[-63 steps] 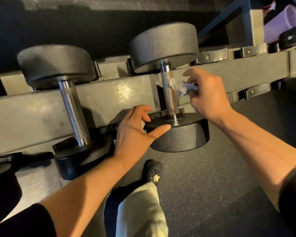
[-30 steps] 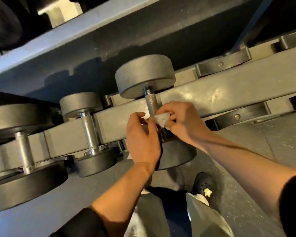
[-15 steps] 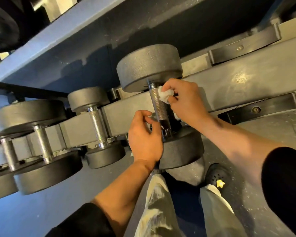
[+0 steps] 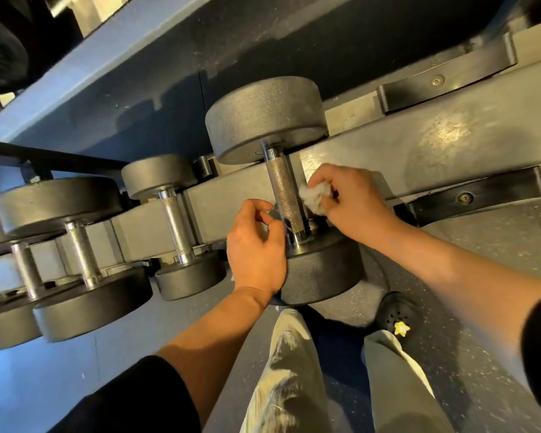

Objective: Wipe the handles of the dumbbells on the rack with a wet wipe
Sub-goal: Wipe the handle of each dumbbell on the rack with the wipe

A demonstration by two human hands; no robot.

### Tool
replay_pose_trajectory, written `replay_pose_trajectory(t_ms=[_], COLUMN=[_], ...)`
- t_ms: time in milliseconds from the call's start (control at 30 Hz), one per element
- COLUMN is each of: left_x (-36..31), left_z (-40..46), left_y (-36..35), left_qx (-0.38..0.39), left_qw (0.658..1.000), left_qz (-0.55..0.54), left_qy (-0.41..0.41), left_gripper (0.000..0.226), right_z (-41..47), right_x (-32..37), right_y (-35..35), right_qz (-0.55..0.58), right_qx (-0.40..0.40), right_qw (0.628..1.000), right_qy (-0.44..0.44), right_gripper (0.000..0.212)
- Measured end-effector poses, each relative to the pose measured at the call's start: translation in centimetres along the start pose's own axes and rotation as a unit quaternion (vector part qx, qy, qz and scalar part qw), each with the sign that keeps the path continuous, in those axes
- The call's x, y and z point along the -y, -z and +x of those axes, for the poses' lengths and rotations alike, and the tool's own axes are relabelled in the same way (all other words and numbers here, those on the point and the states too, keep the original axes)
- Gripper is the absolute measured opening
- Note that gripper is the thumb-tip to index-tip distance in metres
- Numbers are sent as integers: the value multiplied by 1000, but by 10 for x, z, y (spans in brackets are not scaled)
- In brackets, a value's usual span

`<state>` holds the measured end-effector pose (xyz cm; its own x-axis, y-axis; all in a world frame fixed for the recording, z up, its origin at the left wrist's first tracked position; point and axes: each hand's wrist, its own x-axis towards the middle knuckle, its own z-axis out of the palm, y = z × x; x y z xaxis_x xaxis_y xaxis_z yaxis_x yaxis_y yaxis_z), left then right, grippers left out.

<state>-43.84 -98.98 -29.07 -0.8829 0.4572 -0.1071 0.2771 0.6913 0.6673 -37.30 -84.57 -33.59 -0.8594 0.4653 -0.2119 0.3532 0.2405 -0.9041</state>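
On the lower tier of the rack (image 4: 419, 151), a black dumbbell (image 4: 266, 117) sits in its cradle with the knurled steel handle (image 4: 286, 195) exposed between its two heads. Right hand (image 4: 353, 204): fingers and thumb pinch a crumpled white wet wipe (image 4: 314, 195), held just beside the handle on its right; whether the wipe actually touches the steel cannot be told from this angle. Left hand (image 4: 256, 245): rests against the near head (image 4: 322, 270) of the same dumbbell, fingers loosely curled near the handle's lower end, grasping nothing.

Progress, as a judgement: work is under way on this one handle, apparently on its right flank and lower half; no visible sheen or streak shows which parts are finished. To the left, a smaller dumbbell (image 4: 175, 226) and two larger ones (image 4: 75, 251) lie in their cradles, handles untouched by either hand at this moment. Whether these are already wiped is not shown. Empty cradles (image 4: 478, 192) lie to the right.
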Motion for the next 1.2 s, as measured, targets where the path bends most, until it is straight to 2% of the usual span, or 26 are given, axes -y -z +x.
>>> replay_pose_trajectory(t_ms=[67, 133, 300, 400, 533, 800, 933, 1000, 1067, 1133, 1200], left_x=[-1, 0, -1, -2, -2, 0, 2, 2, 1, 0, -1], left_z=[0, 0, 1, 0, 0, 1, 1, 1, 1, 1, 1], left_y=[0, -1, -1, 0, 0, 0, -1, 0, 0, 0, 0], left_qx=[-3, -4, 6, 12, 18, 22, 17, 15, 14, 11, 9], left_qw=[1000, 1000, 1000, 1000, 1000, 1000, 1000, 1000, 1000, 1000, 1000], left_qz=[4, 7, 7, 9, 13, 11, 15, 14, 10, 10, 12], left_qy=[2, 4, 9, 9, 6, 7, 8, 9, 11, 14, 13], left_gripper=[15, 16, 17, 17, 18, 19, 21, 22, 22, 22, 22], right_z=[12, 25, 39, 45, 44, 11, -3, -6, -3, 2, 6], right_x=[-4, -2, 13, 7, -1, -10, -13, -12, -6, 3, 11], right_y=[1, 0, -3, -11, -16, -13, -6, -2, 1, 1, -2], right_qz=[-13, -7, 81, 89, 98, 120, 68, 58, 67, 86, 119], right_qx=[-66, -93, -59, -91, -91, -23, 77, 94, 25, -60, -61], right_qw=[998, 996, 995, 992, 991, 992, 994, 993, 997, 995, 991], right_qy=[3, 11, 15, 5, -7, -21, -39, -44, -27, -5, 5], right_gripper=[22, 24, 15, 20, 22, 24, 33, 28, 20, 26, 28])
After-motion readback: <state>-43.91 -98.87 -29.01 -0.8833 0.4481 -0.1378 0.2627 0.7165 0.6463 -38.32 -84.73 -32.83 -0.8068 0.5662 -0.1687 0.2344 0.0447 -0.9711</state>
